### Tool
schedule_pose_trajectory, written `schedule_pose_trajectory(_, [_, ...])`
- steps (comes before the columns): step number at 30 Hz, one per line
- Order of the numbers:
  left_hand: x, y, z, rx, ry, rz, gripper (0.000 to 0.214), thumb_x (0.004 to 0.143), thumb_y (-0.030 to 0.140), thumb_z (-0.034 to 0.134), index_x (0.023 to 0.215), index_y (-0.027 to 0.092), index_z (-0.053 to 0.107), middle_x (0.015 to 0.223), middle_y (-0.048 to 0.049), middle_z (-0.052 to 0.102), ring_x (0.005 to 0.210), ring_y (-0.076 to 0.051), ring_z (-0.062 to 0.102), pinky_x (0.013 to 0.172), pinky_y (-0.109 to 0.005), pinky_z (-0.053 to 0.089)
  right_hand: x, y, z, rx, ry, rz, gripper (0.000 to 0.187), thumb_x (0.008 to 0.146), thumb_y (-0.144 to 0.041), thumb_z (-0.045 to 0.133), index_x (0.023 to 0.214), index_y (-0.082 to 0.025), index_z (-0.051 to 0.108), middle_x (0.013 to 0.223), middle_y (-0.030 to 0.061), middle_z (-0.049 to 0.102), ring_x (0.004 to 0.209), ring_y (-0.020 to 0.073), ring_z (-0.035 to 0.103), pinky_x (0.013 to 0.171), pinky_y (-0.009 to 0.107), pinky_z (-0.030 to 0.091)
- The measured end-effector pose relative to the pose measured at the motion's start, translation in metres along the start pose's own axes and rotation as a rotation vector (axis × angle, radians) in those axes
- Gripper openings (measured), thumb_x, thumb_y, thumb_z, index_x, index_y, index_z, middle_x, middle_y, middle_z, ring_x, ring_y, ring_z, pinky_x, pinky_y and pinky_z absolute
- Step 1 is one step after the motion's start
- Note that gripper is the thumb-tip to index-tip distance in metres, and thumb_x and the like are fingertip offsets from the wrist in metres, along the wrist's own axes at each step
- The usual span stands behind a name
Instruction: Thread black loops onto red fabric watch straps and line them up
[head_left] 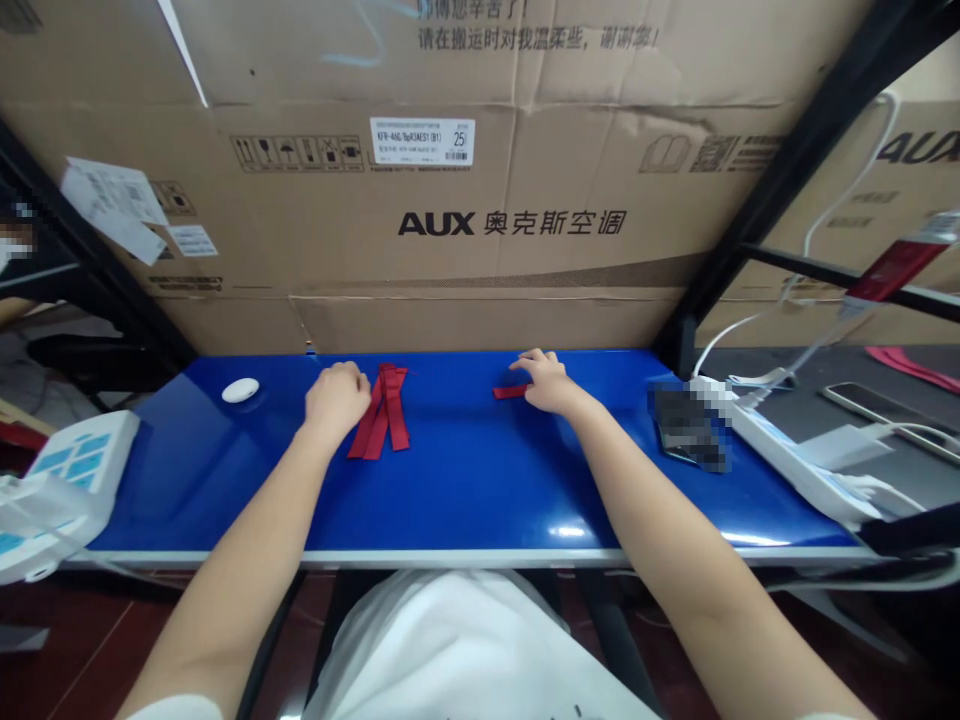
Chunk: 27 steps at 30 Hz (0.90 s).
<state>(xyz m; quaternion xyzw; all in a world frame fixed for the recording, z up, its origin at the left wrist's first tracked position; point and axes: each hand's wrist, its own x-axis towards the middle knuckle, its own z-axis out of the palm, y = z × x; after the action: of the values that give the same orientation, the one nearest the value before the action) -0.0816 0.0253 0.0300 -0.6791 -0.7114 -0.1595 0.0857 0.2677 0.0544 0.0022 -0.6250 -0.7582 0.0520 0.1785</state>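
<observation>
Brown printed cardboard [510, 270] backs a glossy blue rectangular tabletop [465, 500]. My left hand [336, 398] curls beside a fanned bundle of flat red fabric strips [388, 415]; I cannot tell whether its fingers pinch anything. My right hand [551, 383], fingers loosely spread, covers the right end of a short red fabric strip [508, 392].

Blue tabletop [465, 500]: a free lane runs between the red ribbons [397, 425] and the short red strip [508, 392] at the right hand [547, 385] — open to the front edge. Cardboard [480, 265] closes the rear; a blurred object [686, 428] and white power strip [795, 465] obstruct the right.
</observation>
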Motion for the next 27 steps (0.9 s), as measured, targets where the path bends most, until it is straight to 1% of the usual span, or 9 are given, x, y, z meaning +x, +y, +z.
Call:
schedule_pose_trajectory(4, [-0.016, 0.049, 0.015, -0.228, 0.035, 0.35, 0.023, 0.092, 0.026, 0.043, 0.097, 0.017, 0.063, 0.101, -0.0128, 0.065, 0.101, -0.028, 0.057, 0.093, -0.039, 0.043, 0.002, 0.002, 0.001, -0.082, -0.093, 0.098, 0.045, 0.07, -0.008, 0.061, 0.114, -0.017, 0.069, 0.123, 0.0158, 0.056, 0.115, 0.034, 0.049, 0.092, 0.04, 0.044])
schedule_pose_trajectory(6, [-0.022, 0.065, 0.023, -0.289, 0.033, 0.47, 0.024, 0.093, 0.027, 0.044, 0.101, 0.016, 0.063, 0.104, -0.0118, 0.064, 0.104, -0.027, 0.056, 0.097, -0.04, 0.041, 0.001, 0.0, 0.0, -0.074, -0.108, 0.151, 0.033, 0.074, -0.013, 0.064, 0.106, -0.015, 0.072, 0.114, 0.0167, 0.06, 0.106, 0.0316, 0.055, 0.085, 0.037, 0.046])
schedule_pose_trajectory(8, [-0.025, 0.075, 0.029, -0.331, 0.02, 0.54, 0.026, 0.094, 0.028, 0.044, 0.106, 0.016, 0.063, 0.108, -0.0112, 0.063, 0.107, -0.027, 0.055, 0.1, -0.041, 0.039, 0.0, -0.002, 0.002, -0.011, -0.098, 0.163, 0.022, 0.076, -0.02, 0.067, 0.097, -0.016, 0.074, 0.102, 0.0141, 0.065, 0.092, 0.0265, 0.06, 0.078, 0.034, 0.048])
schedule_pose_trajectory(12, [-0.03, 0.08, 0.036, -0.405, -0.043, 0.579, 0.031, 0.094, 0.036, 0.048, 0.114, 0.016, 0.062, 0.115, -0.0115, 0.062, 0.112, -0.028, 0.053, 0.102, -0.042, 0.039, -0.002, -0.016, 0.013, 0.222, -0.066, 0.053, 0.014, 0.069, -0.03, 0.078, 0.08, -0.02, 0.075, 0.078, 0.0057, 0.07, 0.072, 0.0197, 0.062, 0.068, 0.03, 0.047])
schedule_pose_trajectory(15, [-0.033, 0.081, 0.04, -0.452, -0.129, 0.608, 0.036, 0.092, 0.045, 0.052, 0.113, 0.018, 0.064, 0.111, -0.0101, 0.062, 0.108, -0.027, 0.055, 0.097, -0.04, 0.042, -0.005, -0.036, 0.024, 0.378, -0.059, -0.041, 0.002, 0.069, -0.023, 0.076, 0.069, -0.021, 0.075, 0.072, 0.004, 0.071, 0.068, 0.0184, 0.063, 0.065, 0.029, 0.046])
schedule_pose_trajectory(18, [-0.034, 0.083, 0.044, -0.459, -0.16, 0.624, 0.039, 0.085, 0.051, 0.061, 0.107, 0.02, 0.067, 0.105, -0.0084, 0.063, 0.103, -0.026, 0.057, 0.094, -0.039, 0.043, -0.01, -0.056, 0.032, 0.513, -0.071, -0.116, 0.008, 0.07, -0.015, 0.072, 0.067, -0.021, 0.075, 0.072, 0.0031, 0.072, 0.069, 0.0182, 0.065, 0.066, 0.028, 0.046])
schedule_pose_trajectory(21, [-0.033, 0.084, 0.049, -0.457, -0.135, 0.64, 0.038, 0.079, 0.051, 0.069, 0.099, 0.019, 0.069, 0.1, -0.008, 0.062, 0.098, -0.026, 0.056, 0.089, -0.039, 0.044, -0.013, -0.068, 0.037, 0.579, -0.105, -0.126, 0.005, 0.067, -0.016, 0.073, 0.066, -0.02, 0.074, 0.071, 0.0027, 0.072, 0.069, 0.0185, 0.065, 0.063, 0.028, 0.045])
schedule_pose_trajectory(24, [-0.031, 0.084, 0.049, -0.499, -0.13, 0.682, 0.029, 0.081, 0.046, 0.069, 0.09, 0.018, 0.069, 0.093, -0.0073, 0.062, 0.091, -0.023, 0.057, 0.084, -0.036, 0.046, -0.014, -0.069, 0.039, 0.677, -0.156, -0.095, 0.004, 0.065, -0.018, 0.075, 0.064, -0.019, 0.07, 0.067, 0.0028, 0.07, 0.065, 0.0174, 0.063, 0.059, 0.027, 0.043])
schedule_pose_trajectory(27, [-0.031, 0.081, 0.045, -0.56, -0.136, 0.741, 0.023, 0.079, 0.041, 0.071, 0.086, 0.019, 0.068, 0.087, -0.0057, 0.063, 0.087, -0.021, 0.059, 0.082, -0.035, 0.047, -0.014, -0.063, 0.035, 0.873, -0.291, -0.073, 0.017, 0.066, -0.028, 0.077, 0.061, -0.017, 0.064, 0.06, 0.0019, 0.066, 0.058, 0.0145, 0.058, 0.055, 0.025, 0.04])
